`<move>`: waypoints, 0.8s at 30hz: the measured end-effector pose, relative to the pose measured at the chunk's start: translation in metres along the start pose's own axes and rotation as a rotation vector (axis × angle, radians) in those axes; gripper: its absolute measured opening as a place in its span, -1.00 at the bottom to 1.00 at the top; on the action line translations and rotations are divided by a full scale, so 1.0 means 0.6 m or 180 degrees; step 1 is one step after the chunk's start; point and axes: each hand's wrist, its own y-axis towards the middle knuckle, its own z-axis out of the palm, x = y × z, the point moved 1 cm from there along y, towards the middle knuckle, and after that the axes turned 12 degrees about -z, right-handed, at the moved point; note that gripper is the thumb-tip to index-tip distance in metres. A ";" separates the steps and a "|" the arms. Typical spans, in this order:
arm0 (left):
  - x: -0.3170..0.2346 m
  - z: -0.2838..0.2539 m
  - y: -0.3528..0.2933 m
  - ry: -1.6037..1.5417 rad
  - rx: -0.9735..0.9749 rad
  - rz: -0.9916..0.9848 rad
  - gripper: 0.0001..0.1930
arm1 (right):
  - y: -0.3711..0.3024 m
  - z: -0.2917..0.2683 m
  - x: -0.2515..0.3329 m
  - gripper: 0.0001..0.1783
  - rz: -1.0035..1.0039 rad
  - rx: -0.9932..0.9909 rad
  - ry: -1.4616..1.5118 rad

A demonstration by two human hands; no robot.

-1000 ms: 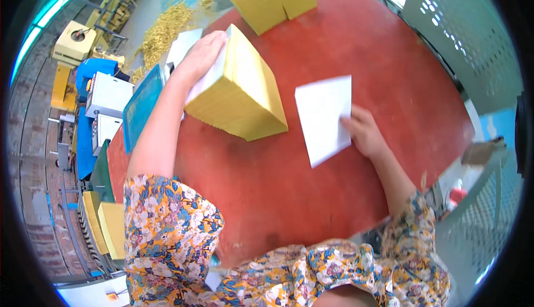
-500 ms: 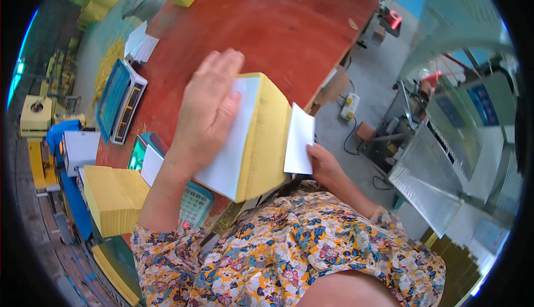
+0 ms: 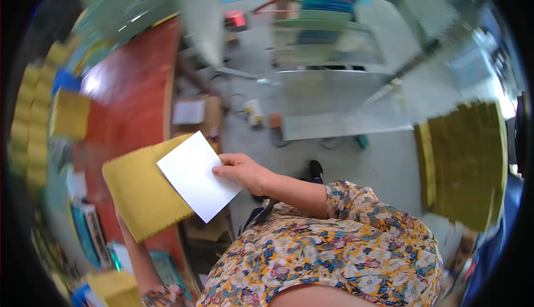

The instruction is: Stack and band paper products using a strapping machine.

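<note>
A thick block of yellow paper (image 3: 142,187) is held up over the near edge of the red table, its broad yellow face toward me. My left hand (image 3: 120,223) supports it from the left; its fingers are hidden behind the block, and only the wrist and forearm show. My right hand (image 3: 239,172) pinches a plain white card (image 3: 199,176) by its right edge, thumb on top. That card overlaps the block's right part. Whether it touches the paper I cannot tell.
The red table (image 3: 130,79) runs along the left, with yellow blocks (image 3: 69,115) and a scale (image 3: 92,234) on its far side. A yellow stack (image 3: 461,165) stands at the right. A clear sheet panel (image 3: 345,104) and a power strip (image 3: 253,112) lie ahead.
My view has swung to the right. The block has turned from showing its white side and page edges to its yellow face. The white card now lies across the block, still in my right hand.
</note>
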 end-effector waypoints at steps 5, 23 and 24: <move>0.240 0.216 0.181 -0.0241 0.0862 0.0203 -0.58 | -0.120 -0.239 0.156 -0.73 -0.0302 -0.1142 -0.0576; 0.466 0.756 0.504 -0.1262 0.0610 -0.0824 -0.43 | -0.411 -0.881 0.305 -0.58 -0.0198 -0.1317 0.1607; 0.461 0.752 0.503 -0.1235 0.0671 -0.0644 -0.43 | -0.407 -0.884 0.301 -0.58 -0.0130 -0.1134 0.1585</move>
